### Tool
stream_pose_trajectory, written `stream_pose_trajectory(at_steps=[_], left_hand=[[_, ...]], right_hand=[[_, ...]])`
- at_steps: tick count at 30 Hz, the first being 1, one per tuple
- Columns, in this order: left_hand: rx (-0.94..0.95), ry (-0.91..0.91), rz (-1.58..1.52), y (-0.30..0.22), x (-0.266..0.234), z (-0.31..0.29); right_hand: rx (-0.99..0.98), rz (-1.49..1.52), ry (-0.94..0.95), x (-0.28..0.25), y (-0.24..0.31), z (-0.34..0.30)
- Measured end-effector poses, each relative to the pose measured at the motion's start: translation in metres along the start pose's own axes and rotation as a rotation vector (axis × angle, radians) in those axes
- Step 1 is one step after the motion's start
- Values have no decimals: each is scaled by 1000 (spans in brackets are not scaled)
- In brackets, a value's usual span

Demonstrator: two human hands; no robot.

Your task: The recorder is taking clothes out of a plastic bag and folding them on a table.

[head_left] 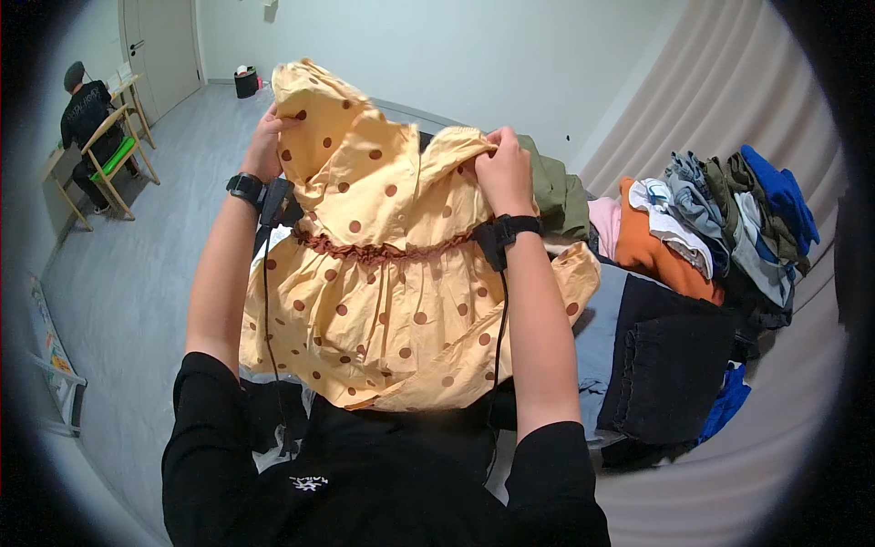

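Stretched out in front of me is a yellow dress (394, 314) with brown polka dots and a ruffled brown band at the waist. My left hand (266, 144) is closed on the cloth at its upper left, near a puffed sleeve. At the upper right, my right hand (504, 170) pinches the fabric near the neckline. The skirt hangs toward my chest, and one sleeve droops at the right, below my right wrist. Both wrists carry black straps with small devices and cables. The dress hides most of what lies beneath it.
Right of the dress lie folded black pants (674, 365) and a grey-blue garment (597, 356). Beyond them is a heap with an orange garment (652, 246), jeans and a blue piece (779, 196). An olive garment (554, 187) lies behind. A person (89, 123) sits at a far-left desk.
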State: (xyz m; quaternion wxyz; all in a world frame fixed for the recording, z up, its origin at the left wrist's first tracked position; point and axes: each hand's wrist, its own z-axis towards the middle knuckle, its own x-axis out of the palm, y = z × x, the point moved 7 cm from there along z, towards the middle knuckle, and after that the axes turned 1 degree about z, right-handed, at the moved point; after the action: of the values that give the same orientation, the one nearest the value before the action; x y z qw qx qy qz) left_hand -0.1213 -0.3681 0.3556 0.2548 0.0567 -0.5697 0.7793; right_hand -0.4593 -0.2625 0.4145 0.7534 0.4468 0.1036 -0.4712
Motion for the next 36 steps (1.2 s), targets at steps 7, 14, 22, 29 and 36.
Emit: stream_pose_trajectory(at_steps=[7,14,22,29,36], left_hand=[[-91,-132,155,35,-36,9],[-191,-463,377,68,-121,-5],[-315,-168,3,62,-101,-14],[-448,-38,273,52,-75,-42],[-510,-43,639,54,-83,-37]], right_hand=[[-102,-63,90,22,-21,-5],[-199,-238,379,43,-48,-27],[-79,-579,496,38,-54,-23],[163,-549,440,26,-61,-13],[157,84,627,3,-54,10]])
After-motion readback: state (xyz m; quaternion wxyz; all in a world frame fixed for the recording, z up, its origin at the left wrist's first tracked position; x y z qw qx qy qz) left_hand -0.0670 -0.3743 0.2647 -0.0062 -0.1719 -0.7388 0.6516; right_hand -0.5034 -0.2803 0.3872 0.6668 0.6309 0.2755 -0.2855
